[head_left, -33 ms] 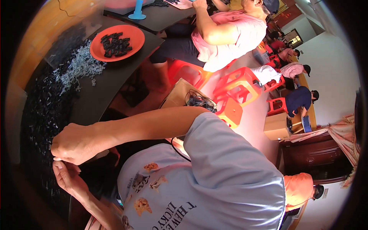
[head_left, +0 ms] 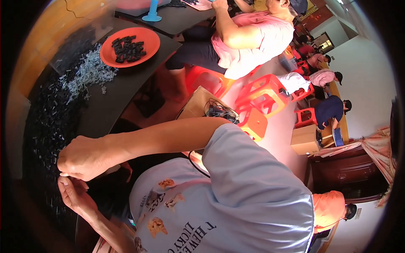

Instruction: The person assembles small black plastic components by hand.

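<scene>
My right hand (head_left: 86, 158), the upper of the two, is curled with its fingers pinched over the edge of a dark table (head_left: 99, 109). Just below it my left hand (head_left: 78, 198) meets it, thumb and fingers closed together at the tips. Whatever small piece they hold between them is hidden by the fingers. Beside and beyond the hands spreads a heap of small black parts (head_left: 50, 122). A pile of tiny pale blue-grey pieces (head_left: 88, 74) borders it. An orange-red plate (head_left: 152, 42) at the table's far end carries several black pieces (head_left: 128, 49).
A person in a pink top (head_left: 253, 38) sits at another dark table with a blue stand (head_left: 152, 12). Orange-red stools (head_left: 263, 95) and a cardboard box with cables (head_left: 198, 103) stand on the floor. More seated people appear farther right, near another cardboard box (head_left: 304, 139).
</scene>
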Motion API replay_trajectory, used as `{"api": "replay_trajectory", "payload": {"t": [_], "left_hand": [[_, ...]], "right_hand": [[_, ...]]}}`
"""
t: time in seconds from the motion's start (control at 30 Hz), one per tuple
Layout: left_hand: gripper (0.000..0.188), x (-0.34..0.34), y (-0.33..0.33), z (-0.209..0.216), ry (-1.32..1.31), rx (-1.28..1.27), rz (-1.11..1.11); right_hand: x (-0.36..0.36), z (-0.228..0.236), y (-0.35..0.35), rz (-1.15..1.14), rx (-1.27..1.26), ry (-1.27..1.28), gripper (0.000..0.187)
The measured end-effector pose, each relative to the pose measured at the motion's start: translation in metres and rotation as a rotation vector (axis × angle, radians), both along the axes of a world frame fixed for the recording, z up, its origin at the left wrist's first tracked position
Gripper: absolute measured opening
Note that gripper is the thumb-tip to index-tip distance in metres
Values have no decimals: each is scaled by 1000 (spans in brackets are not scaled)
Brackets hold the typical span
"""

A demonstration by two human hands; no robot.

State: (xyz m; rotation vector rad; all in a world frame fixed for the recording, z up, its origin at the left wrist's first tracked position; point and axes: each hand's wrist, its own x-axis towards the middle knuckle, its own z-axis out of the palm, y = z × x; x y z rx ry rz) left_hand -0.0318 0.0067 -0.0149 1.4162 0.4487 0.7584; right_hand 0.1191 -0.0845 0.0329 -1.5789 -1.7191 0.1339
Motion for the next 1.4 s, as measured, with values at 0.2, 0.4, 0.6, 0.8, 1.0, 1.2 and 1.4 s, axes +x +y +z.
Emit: {"api": "replay_trajectory", "payload": {"t": [0.2, 0.4, 0.6, 0.8, 1.0, 1.2, 1.4], "left_hand": [[34, -6, -8, 11, 7, -26, 9], [32, -5, -6, 6, -111, -41, 92], [31, -9, -13, 14, -135, -56, -20], [33, -5, -13, 7, -146, -109, 1], [31, -2, -16, 6, -126, -120, -27], [30, 0, -20, 9, -106, -48, -81], [34, 4, -20, 12, -1, -48, -4]], "right_hand": [[-8, 9, -3, 38, 33, -39, 19], [-18, 23, -15, 92, 49, -155, 14], [-15, 17, -9, 108, -5, 115, 13], [-14, 12, -4, 121, 31, 328, 14], [-11, 7, -5, 114, 61, 443, 8], [-7, 7, -8, 134, 17, 510, 8], [-8, 6, -12, 104, 59, 321, 14]]}}
